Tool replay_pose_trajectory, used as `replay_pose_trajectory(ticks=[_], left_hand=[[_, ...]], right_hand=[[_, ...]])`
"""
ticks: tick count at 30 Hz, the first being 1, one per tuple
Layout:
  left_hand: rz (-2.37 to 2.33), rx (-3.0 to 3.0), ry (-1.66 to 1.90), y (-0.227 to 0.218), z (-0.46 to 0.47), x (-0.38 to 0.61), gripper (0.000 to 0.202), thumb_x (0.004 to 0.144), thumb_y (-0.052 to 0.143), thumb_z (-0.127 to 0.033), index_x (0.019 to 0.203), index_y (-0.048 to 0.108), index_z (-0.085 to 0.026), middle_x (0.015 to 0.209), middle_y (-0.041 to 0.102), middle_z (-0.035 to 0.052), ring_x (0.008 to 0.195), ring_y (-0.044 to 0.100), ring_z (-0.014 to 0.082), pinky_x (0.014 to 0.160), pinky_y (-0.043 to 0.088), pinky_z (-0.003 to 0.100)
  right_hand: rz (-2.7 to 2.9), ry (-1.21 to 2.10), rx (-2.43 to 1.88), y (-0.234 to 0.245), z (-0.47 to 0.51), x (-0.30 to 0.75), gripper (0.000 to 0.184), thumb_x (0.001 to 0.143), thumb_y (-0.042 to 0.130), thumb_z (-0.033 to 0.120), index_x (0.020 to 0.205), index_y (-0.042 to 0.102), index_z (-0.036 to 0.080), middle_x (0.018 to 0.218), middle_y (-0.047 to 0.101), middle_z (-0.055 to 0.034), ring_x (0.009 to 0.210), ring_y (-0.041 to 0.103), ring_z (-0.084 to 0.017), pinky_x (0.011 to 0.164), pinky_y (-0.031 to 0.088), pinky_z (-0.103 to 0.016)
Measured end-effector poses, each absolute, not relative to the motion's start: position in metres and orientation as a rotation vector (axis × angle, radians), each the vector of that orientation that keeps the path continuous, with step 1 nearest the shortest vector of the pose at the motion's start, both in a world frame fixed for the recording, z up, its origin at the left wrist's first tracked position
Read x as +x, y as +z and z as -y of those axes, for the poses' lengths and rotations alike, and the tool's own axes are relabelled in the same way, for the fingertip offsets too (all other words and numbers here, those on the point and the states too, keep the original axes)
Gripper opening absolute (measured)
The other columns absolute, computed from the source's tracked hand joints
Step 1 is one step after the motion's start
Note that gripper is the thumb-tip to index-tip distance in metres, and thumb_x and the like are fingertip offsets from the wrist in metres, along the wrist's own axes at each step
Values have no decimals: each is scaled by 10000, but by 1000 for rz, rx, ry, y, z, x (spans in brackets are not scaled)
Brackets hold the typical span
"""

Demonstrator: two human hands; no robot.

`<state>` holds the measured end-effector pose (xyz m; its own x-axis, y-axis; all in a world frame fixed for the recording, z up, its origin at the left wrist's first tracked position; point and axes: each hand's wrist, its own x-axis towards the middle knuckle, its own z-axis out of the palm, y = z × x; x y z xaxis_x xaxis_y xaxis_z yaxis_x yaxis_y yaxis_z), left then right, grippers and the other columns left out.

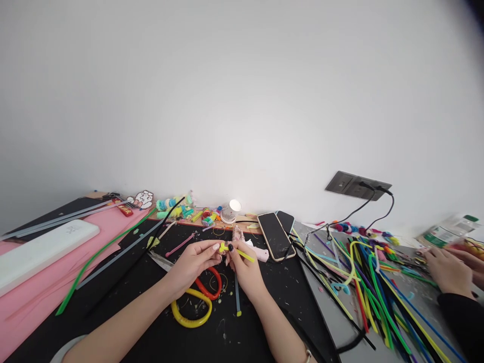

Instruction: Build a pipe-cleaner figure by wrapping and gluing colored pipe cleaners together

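Observation:
Above the black tabletop, both hands meet at a short yellow pipe cleaner (245, 255), which is bent into a small shape at its left end. My left hand (200, 259) pinches the bent end between thumb and fingertips. My right hand (245, 269), with dark nail polish, grips it close by, and the straight tail sticks out to the right. Beneath my left wrist lie scissors (192, 323) with one yellow and one red handle loop, partly hidden by the arm. A thin grey-blue stick with a yellow end (237, 297) lies beside my right hand.
Two phones (276, 237), a paper cup (231, 210) and a pale pink object (260, 252) stand or lie beyond my hands. At right are loose pipe cleaners (378, 297) and another person's hands (449, 272). A white case (49, 252) rests on pink sheets (109, 229). Cords run from the wall socket (357, 185).

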<state>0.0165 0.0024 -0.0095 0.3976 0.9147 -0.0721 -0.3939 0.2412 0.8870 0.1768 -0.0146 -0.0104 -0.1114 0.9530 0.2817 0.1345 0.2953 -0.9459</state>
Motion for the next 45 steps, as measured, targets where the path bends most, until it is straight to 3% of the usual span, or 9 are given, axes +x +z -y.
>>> replay_pose_trajectory(ticks=[6,9,16,25,32,45], left_hand=[[-788,1200,1043,-5,-1,18,278,870,513,-453,931,546,-184,735,564,-24,556,549,98,552,480,246],[-810,1414,992,-2,3,17,299,909,412,-469,857,505,-189,712,555,-27,484,505,88,492,437,234],[-856,1585,930,3,10,19,345,916,370,-477,727,456,-201,591,521,-43,429,462,92,470,381,226],[-833,1566,969,-4,9,21,349,934,340,-462,695,393,-214,536,383,-79,446,366,93,486,337,230],[-758,1506,928,-6,8,20,350,930,344,-470,705,405,-209,562,385,-78,461,362,92,491,327,232],[-747,1548,839,-2,9,17,324,938,325,-456,765,444,-210,556,426,-70,502,393,112,557,341,253]], right_hand=[[1539,924,-1055,-9,16,176,311,926,456,409,742,562,182,624,484,25,513,375,-102,493,289,-233],[1562,918,-1034,-7,18,175,306,932,446,397,746,565,185,614,470,26,517,375,-105,500,293,-236],[1635,926,-1073,-8,19,174,260,930,436,396,823,565,198,613,400,35,525,334,-114,485,279,-233],[1501,1097,-973,-13,17,171,322,910,461,470,734,499,202,622,391,40,529,342,-104,485,287,-231],[1345,1287,-925,-8,16,169,375,832,539,543,700,490,196,548,351,73,444,295,-76,429,238,-220],[1303,1310,-906,-7,16,171,340,833,558,495,702,501,186,543,357,75,444,280,-69,440,211,-222]])
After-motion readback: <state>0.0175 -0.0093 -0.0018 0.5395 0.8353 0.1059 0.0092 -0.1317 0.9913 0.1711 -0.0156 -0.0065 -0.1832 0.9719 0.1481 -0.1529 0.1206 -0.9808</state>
